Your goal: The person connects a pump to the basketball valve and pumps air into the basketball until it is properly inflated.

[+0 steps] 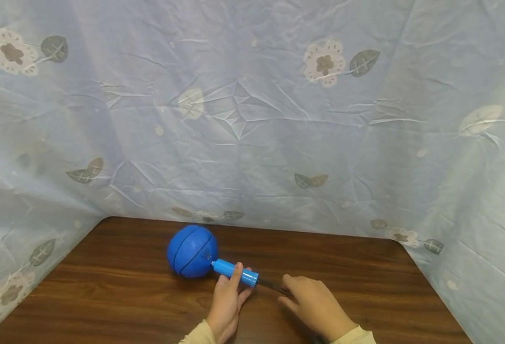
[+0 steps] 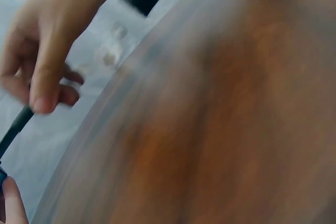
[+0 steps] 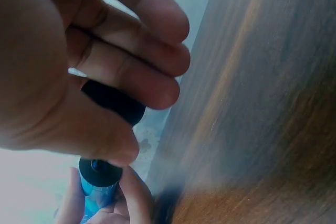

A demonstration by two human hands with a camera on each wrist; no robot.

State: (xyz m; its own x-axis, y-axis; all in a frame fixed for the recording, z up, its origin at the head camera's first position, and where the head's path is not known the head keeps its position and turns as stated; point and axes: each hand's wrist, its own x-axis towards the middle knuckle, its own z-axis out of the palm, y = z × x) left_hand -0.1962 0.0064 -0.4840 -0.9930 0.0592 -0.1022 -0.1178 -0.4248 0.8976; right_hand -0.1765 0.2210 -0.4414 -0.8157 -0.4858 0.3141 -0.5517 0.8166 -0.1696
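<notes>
A blue ball (image 1: 192, 252) with black seam lines sits on the table, left of centre in the head view. Beside it, a blue hand pump (image 1: 225, 268) points its nozzle end at the ball's right side, the tip right at the surface. My left hand (image 1: 225, 306) grips the pump barrel, thumb across the top. From the barrel's right end a dark rod (image 1: 269, 285) runs to my right hand (image 1: 316, 303). That hand holds the black pump handle (image 3: 115, 100) between thumb and curled fingers, as the right wrist view shows.
The dark brown wooden table (image 1: 106, 272) has rounded back corners. Pale blue floral cloth (image 1: 252, 143) hangs behind it and along both sides.
</notes>
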